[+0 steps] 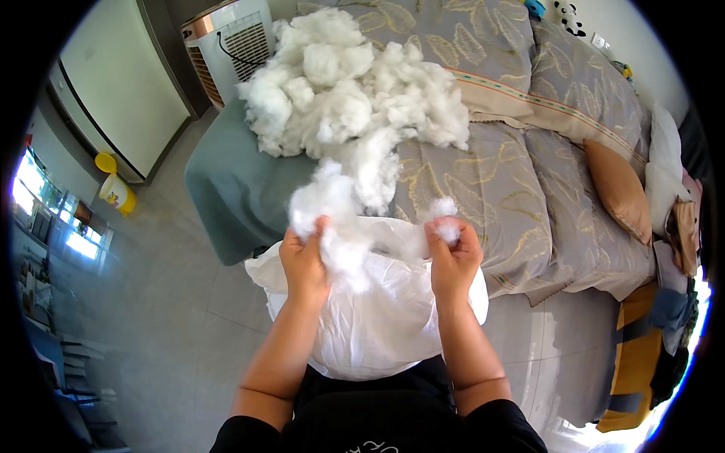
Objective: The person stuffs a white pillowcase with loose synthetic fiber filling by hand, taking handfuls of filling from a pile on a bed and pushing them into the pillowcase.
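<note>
While white bag lies below, hands, set apart, pinch white fluff.

At the frame's centre, the left hand and right hand each pinch white fibre filling above a white fabric cover; a larger filling heap covers part of the bed, upper centre.

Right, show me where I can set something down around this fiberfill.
Free: leaf-patterned bedspread between fiberfill heap and brown cushion; tiled floor between bin and teal cloth. Crowded: above the white fabric cover, where left hand and right hand grip tufts.
</note>
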The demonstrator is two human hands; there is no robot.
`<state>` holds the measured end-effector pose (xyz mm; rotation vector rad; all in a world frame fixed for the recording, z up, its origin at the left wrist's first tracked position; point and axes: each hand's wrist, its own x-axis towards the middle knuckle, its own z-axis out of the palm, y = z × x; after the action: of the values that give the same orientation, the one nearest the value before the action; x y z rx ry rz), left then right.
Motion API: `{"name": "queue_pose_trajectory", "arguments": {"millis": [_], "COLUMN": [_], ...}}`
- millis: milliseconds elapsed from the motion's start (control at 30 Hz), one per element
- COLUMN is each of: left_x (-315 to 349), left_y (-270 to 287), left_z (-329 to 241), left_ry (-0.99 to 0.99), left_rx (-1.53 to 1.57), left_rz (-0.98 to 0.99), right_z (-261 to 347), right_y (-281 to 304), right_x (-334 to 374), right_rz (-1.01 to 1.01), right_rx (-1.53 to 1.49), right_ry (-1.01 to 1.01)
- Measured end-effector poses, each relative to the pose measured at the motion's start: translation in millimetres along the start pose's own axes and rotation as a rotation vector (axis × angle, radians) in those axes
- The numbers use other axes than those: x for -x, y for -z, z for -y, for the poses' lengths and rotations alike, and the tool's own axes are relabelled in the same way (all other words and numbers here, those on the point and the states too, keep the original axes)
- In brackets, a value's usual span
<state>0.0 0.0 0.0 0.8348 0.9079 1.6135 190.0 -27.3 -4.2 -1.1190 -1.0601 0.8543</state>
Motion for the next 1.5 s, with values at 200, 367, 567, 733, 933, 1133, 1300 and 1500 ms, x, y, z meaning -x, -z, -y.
{"name": "queue_pose_trajectory", "arguments": {"millis": [200, 367, 567, 733, 933, 1133, 1300, 1500], "left_x": [18, 9, 16, 21, 6, 19, 14, 25], "left_y": [-18, -8, -17, -10, -2, -6, 3, -16], "left_z": [9, 6, 10, 15, 2, 20, 9, -1], "left_ry": [0.050, -0.019, -0.165, -0.190, -0.065, -0.069, -0.036, -0.134], "left_rx": [0.040, -0.037, -0.109, -0.329, -0.055, -0.295, -0.175, -0.268], "left_rz": [0.052, -0.001, 0.242, 0.251, 0.154, 0.222, 0.196, 0.415], "right_z": [18, 1, -1, -1, 8, 14, 9, 25], "right_y": [-43, -9, -14, -31, -8, -21, 13, -13], "right_x": [25, 4, -1, 10, -2, 10, -7, 5], "right_rz": [0.421, -0.070, 0.086, -0.038, -0.031, 0.103, -0.206, 0.168], "right_rx": [0.374, 0.008, 0.326, 0.240, 0.020, 0.301, -0.243, 0.395], "right_ry": [0.389, -0.023, 0.434, 0.220, 0.217, 0.342, 0.047, 0.522]}}
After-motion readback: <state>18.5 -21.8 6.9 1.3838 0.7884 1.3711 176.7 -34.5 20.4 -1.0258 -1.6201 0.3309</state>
